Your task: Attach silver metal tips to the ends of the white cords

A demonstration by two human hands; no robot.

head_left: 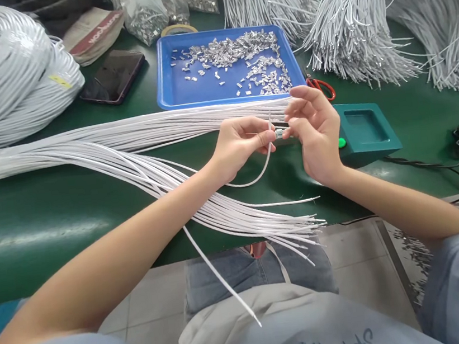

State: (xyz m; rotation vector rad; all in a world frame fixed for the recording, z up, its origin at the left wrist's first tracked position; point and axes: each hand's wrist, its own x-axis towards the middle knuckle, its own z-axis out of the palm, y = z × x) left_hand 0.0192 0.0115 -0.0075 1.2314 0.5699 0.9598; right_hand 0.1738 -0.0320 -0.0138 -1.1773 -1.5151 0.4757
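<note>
My left hand [239, 145] is closed, with thumb and fingertips pinching a white wire [263, 170] near its end. The wire curves down and back beneath that hand. Between my two hands is a small shiny metal terminal [279, 132]. The fingertips of my right hand [315, 135] pinch its right side, while the other fingers are raised and curled. Whether the wire's tip sits inside the terminal is too small to tell. Under my left forearm spreads a bundle of white wires [235, 216], several with bare ends towards the table's front edge.
Behind my hands, a blue tray [167, 84] holds many loose metal terminals [239, 49]. A teal box [370, 128] with a green button stands at right, near red-handled scissors [322, 87]. A phone [114, 77], a coiled wire bundle [0, 72] and more wire bundles [358, 25] lie around.
</note>
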